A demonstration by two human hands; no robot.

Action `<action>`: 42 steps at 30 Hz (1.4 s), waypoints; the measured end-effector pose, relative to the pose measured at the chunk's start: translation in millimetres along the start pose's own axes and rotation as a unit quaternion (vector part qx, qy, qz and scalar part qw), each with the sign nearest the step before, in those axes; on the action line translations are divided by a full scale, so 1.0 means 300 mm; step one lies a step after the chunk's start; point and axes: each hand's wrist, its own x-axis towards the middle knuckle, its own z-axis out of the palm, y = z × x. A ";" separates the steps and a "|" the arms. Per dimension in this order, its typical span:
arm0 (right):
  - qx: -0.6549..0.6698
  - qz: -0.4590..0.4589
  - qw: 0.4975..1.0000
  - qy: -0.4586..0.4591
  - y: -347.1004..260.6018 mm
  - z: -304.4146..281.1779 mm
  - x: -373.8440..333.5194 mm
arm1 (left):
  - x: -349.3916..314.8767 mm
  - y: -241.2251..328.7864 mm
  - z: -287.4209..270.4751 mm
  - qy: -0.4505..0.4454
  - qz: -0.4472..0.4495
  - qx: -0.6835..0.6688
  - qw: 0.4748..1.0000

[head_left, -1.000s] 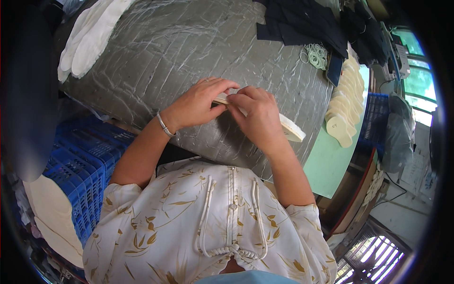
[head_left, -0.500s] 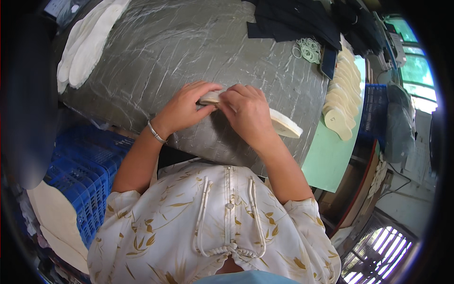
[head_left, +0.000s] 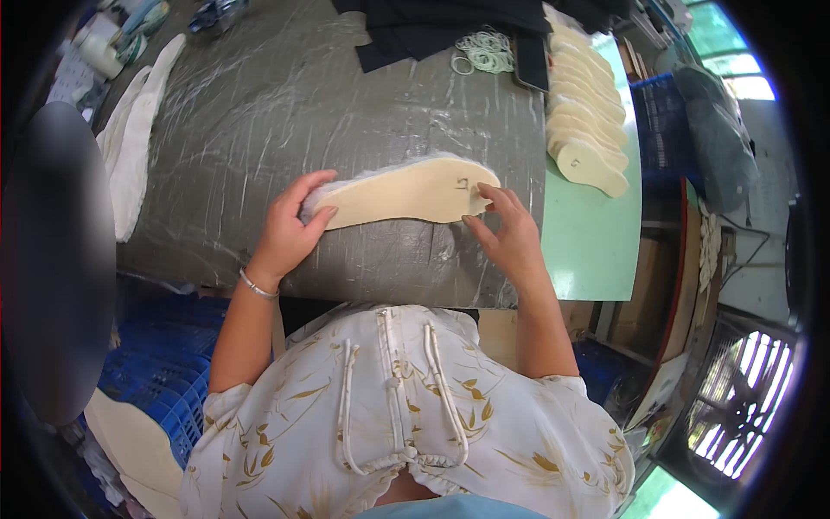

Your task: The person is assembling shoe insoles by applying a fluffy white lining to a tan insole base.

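A cream shoe insole [head_left: 398, 192] with white fluffy pile showing along its far edge lies crosswise in front of me, its plain side up and a small dark mark near its right end. My left hand [head_left: 290, 227] grips the left end, fingers at the far edge and thumb on the near side. At the right end, my right hand [head_left: 510, 232] pinches the insole between thumb and fingers. Both hands are closed on the same piece, just over the dark plastic-covered table [head_left: 259, 112].
Cream insoles [head_left: 588, 112] overlap in a row on a green board [head_left: 596, 251] to the right. Near them are pale green rubber bands [head_left: 486, 54], a phone [head_left: 531, 62] and black cloth [head_left: 432, 26]. White fluffy pieces [head_left: 137, 147] lie left; a blue crate [head_left: 164, 363] stands below.
The insole, earlier edge-on and partly covered by both hands, now lies flat and faces up. My hands have spread apart to its two ends. The view has shifted.
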 end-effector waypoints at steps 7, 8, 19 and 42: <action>0.143 0.008 0.988 0.057 0.144 0.031 0.000 | 0.044 -0.063 -0.039 0.030 -0.285 -0.309 0.907; 0.127 -0.001 0.991 0.037 0.138 0.015 0.003 | 0.049 -0.077 -0.044 0.030 -0.286 -0.319 0.903; 0.138 -0.136 0.981 0.022 0.183 -0.031 0.074 | 0.049 0.008 -0.087 0.014 -0.344 -0.342 0.874; 0.134 -0.167 0.976 -0.031 -0.045 -0.071 0.062 | 0.075 0.188 0.262 -0.036 0.117 0.100 0.987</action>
